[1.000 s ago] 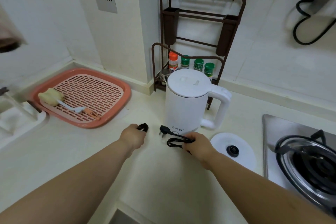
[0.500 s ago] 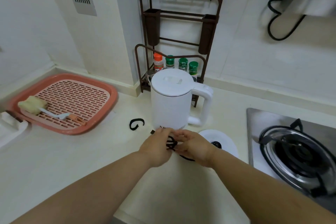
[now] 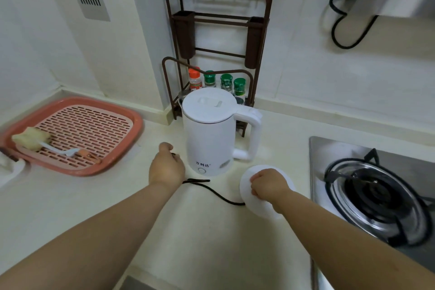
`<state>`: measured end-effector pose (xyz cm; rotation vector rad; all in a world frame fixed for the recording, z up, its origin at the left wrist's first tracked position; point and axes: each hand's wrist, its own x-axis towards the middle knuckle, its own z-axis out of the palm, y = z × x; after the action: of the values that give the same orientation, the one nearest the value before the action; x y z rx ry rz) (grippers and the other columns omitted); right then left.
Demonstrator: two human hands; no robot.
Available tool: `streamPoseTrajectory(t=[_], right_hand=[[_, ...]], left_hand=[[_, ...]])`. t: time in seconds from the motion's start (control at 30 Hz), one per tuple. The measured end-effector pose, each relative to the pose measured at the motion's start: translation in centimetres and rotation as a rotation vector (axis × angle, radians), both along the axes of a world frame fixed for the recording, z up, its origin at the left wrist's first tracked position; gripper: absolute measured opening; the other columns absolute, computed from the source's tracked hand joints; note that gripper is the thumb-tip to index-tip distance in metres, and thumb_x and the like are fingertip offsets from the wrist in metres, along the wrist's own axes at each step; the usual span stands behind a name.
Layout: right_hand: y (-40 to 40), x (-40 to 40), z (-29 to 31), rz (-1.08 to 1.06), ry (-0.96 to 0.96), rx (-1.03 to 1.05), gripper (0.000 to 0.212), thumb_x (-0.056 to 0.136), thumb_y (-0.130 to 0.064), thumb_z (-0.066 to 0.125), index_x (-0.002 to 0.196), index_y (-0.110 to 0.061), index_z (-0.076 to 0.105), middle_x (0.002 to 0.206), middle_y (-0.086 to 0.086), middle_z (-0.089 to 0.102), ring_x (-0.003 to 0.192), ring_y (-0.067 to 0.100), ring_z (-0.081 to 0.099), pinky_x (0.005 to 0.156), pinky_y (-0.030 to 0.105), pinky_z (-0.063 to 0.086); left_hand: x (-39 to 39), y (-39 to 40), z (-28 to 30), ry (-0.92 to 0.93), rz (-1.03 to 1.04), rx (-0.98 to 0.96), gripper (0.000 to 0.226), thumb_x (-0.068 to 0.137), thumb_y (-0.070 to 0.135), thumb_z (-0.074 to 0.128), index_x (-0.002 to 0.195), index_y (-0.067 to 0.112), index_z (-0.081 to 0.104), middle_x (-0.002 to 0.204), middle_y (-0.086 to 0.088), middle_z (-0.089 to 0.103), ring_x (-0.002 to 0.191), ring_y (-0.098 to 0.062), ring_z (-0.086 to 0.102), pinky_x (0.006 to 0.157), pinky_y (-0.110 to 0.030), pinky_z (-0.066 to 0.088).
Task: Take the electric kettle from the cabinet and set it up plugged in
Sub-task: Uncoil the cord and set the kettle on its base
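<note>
The white electric kettle (image 3: 209,134) stands upright on the cream counter (image 3: 211,242), lid closed, handle to the right. Its round white base (image 3: 261,207) lies just right of and in front of it, apart from the kettle. My right hand (image 3: 268,186) is closed on the base's top. A black power cord (image 3: 216,193) runs left from the base along the counter to my left hand (image 3: 167,167). That hand is curled shut over the cord's far end, left of the kettle. The plug is hidden under it.
A brown wire rack (image 3: 219,54) with several spice jars stands behind the kettle against the wall. A pink draining tray (image 3: 131,148) holding a sponge brush lies at left. A gas stove (image 3: 376,195) sits at right. A black hose hangs on the wall at upper right.
The cord was bunched between both hands in front of the kettle. It now lies stretched out; my left hand moved left with its end, my right hand moved right onto the base.
</note>
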<state>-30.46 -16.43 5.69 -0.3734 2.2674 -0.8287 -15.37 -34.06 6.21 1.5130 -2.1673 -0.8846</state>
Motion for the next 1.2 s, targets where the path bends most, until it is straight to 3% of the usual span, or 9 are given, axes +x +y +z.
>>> streamPoseTrajectory(t=[0.17,0.3,0.4,0.57,0.7,0.83,1.0,1.1,1.2], right_hand=[[-0.1,-0.9,1.9,-0.135,-0.091,-0.172,0.039,0.083,-0.002,0.048,0.122,-0.004,0.051,0.082,0.014,0.059,0.063,0.026,0.056,0.056,0.031,0.048],[-1.4,-2.5,4.1,-0.083,-0.038,-0.33,0.053,0.081,-0.008,0.062,0.126,-0.022,0.039,0.089,0.009,0.058,0.069,0.022,0.059,0.064,0.032,0.052],[-2.5,-3.0,5.2,0.031,-0.029,-0.385,0.044,0.081,-0.018,0.067,0.115,-0.029,0.04,0.093,0.002,0.057,0.073,0.02,0.06,0.059,0.027,0.051],[-3.8,-3.8,5.5,-0.051,-0.1,-0.447,0.024,0.092,-0.029,0.055,0.113,-0.018,0.048,0.092,0.0,0.052,0.062,0.017,0.059,0.08,0.036,0.055],[-3.0,-4.3,6.6,-0.024,0.007,-0.439,0.02,0.093,-0.037,0.05,0.108,-0.025,0.046,0.093,-0.004,0.051,0.068,0.018,0.058,0.063,0.025,0.05],[-0.4,-5.3,8.5,-0.065,0.141,-0.422,0.021,0.092,-0.043,0.047,0.1,-0.024,0.051,0.09,-0.003,0.056,0.064,0.019,0.056,0.057,0.027,0.042],[3.3,-5.3,9.6,-0.175,0.206,-0.41,0.026,0.092,-0.042,0.047,0.098,-0.017,0.054,0.08,0.002,0.057,0.062,0.018,0.051,0.053,0.027,0.038],[5.7,-4.8,9.5,-0.246,0.22,-0.395,0.036,0.093,-0.037,0.048,0.106,-0.004,0.056,0.074,0.003,0.055,0.061,0.018,0.049,0.059,0.031,0.041],[8.3,-4.1,9.1,-0.326,0.228,-0.354,0.036,0.091,-0.042,0.048,0.104,-0.01,0.057,0.08,0.004,0.059,0.069,0.023,0.053,0.073,0.04,0.045]], left_hand=[[-0.2,0.2,1.7,-0.217,-0.167,0.19,0.053,0.073,0.036,0.063,0.122,0.019,0.053,0.117,-0.01,0.059,0.109,-0.031,0.057,0.094,-0.041,0.049],[-1.4,0.9,2.9,-0.001,-0.122,0.333,0.082,0.076,0.023,0.062,0.148,0.016,0.022,0.148,-0.01,0.037,0.133,-0.029,0.04,0.106,-0.038,0.039],[-2.1,0.6,4.4,0.177,-0.098,0.377,0.088,0.078,0.006,0.051,0.151,0.027,0.007,0.155,-0.004,0.029,0.138,-0.027,0.035,0.099,-0.032,0.037],[-3.3,-0.2,6.6,0.29,-0.116,0.392,0.085,0.075,-0.003,0.04,0.148,0.035,0.018,0.148,0.001,0.041,0.131,-0.03,0.043,0.101,-0.043,0.043],[-3.4,0.6,7.3,0.339,-0.143,0.368,0.083,0.075,-0.005,0.041,0.145,0.036,0.026,0.142,0.006,0.045,0.13,-0.021,0.041,0.103,-0.043,0.044],[-4.3,2.2,8.4,0.406,-0.213,0.325,0.08,0.072,-0.009,0.043,0.14,0.033,0.037,0.129,0.007,0.051,0.125,-0.017,0.043,0.106,-0.042,0.042],[-5.6,5.1,9.1,0.485,-0.291,0.361,0.064,0.081,-0.003,0.05,0.136,0.029,0.043,0.114,0.007,0.056,0.094,-0.005,0.057,0.083,-0.028,0.047],[-5.9,6.9,8.8,0.497,-0.341,0.402,0.056,0.083,0.003,0.055,0.133,0.028,0.047,0.116,0.006,0.054,0.104,-0.015,0.059,0.083,-0.028,0.048],[-6.4,8.7,8.6,0.483,-0.411,0.421,0.055,0.084,0.003,0.054,0.133,0.027,0.048,0.112,0.009,0.054,0.101,-0.012,0.059,0.081,-0.026,0.047]])
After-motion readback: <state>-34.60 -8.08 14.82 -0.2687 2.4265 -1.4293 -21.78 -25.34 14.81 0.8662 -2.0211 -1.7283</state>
